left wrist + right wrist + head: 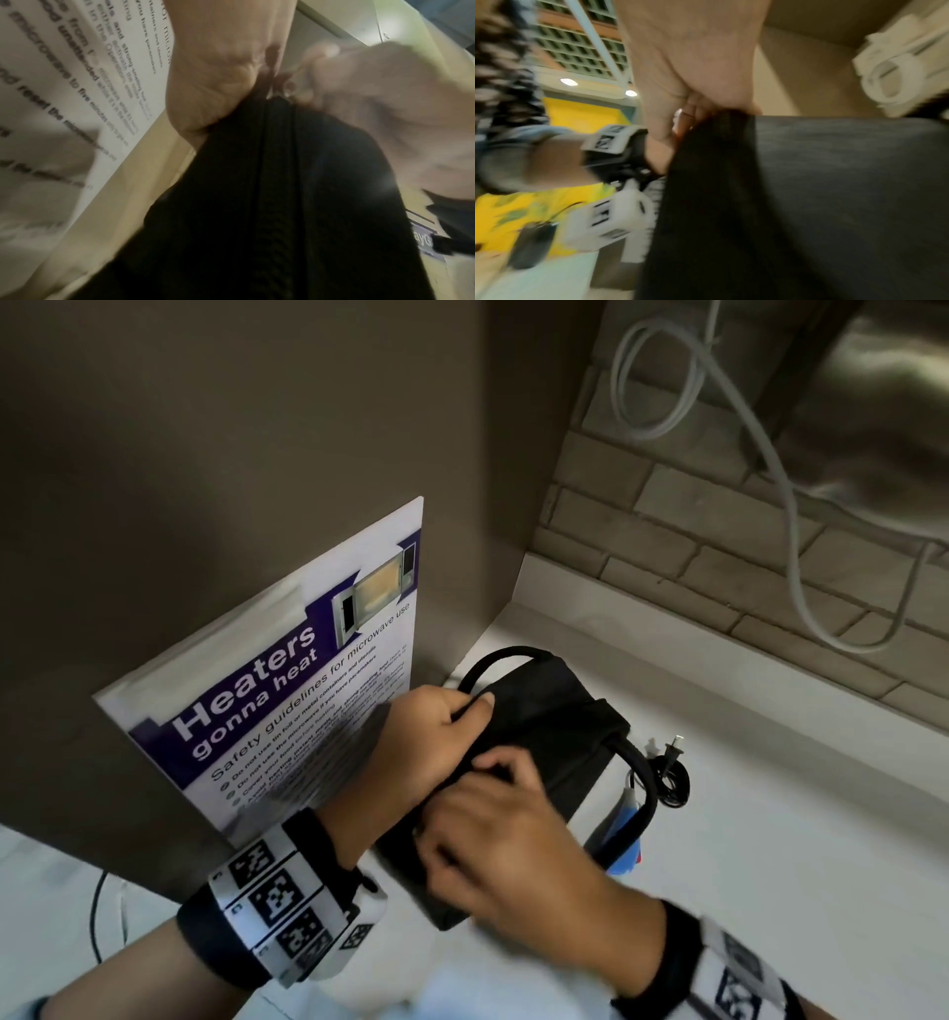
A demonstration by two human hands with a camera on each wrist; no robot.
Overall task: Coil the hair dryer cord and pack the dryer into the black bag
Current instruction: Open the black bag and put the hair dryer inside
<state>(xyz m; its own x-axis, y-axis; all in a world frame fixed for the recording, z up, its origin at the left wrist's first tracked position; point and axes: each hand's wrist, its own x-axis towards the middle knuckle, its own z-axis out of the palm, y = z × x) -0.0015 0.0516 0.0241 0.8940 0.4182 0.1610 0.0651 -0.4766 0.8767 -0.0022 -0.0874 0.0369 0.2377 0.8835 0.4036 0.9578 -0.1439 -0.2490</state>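
Note:
The black bag [554, 726] stands on the white counter [770, 839] against the corner wall. My left hand [452, 721] grips its top edge beside a carry strap [513, 654]. My right hand [493, 793] pinches the same top edge nearer to me. In the left wrist view a zipper line [270, 203] runs down the bag [257, 223], and my right hand's fingers [308, 81] pinch at its top. A small black coiled cord [672, 780] with a plug [674, 746] lies just right of the bag. No dryer body shows in any view.
A microwave safety poster [287, 690] leans on the wall left of the bag. Something blue and red [624, 819] pokes out behind the bag's right strap. A white cable [791, 531] hangs over the brick wall below a steel appliance [883, 403].

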